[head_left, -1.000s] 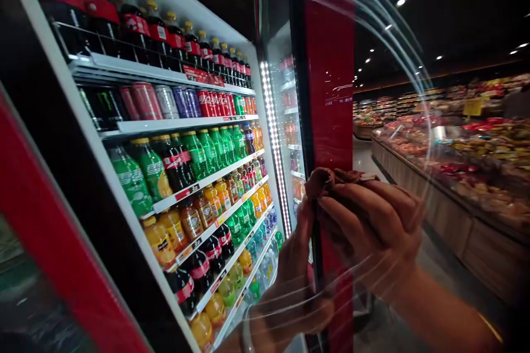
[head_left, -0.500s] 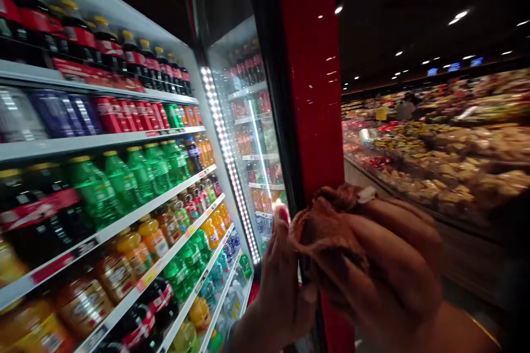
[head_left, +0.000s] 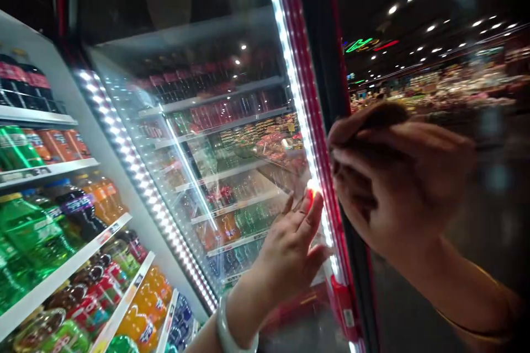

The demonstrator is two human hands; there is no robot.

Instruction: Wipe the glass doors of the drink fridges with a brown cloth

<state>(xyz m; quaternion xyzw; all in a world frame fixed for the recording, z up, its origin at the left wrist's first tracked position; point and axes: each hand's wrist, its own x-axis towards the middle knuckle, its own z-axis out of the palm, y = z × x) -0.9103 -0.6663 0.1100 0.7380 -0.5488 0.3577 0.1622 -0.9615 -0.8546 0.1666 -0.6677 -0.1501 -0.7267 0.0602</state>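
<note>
My left hand [head_left: 285, 242], with a pale bangle at its wrist, reaches up along the inside of a glass cooler door [head_left: 232, 121]. Its fingers are stretched out, and the fingertips meet the bright LED strip [head_left: 290, 60] on the door's edge, which glows red through one finger. At the outer side of the black door frame [head_left: 318, 38] is my right hand [head_left: 409, 193], closed, its fingers bent around a brown cloth [head_left: 387, 115]. Only a dark, blurred part of the cloth shows; the fingers hide the rest.
Cooler shelves on the left hold cola bottles [head_left: 25, 77], green soda bottles [head_left: 33, 237] and orange drinks [head_left: 143, 314]. A second LED strip [head_left: 136, 165] lines the cooler's inner side. Beyond the door at right, blurred store displays [head_left: 455, 85] stretch back.
The view has swung right, bringing more of the glass door into sight. My left fingers now lie at the door's light strip. My right hand has turned, leaving less of the cloth visible.
</note>
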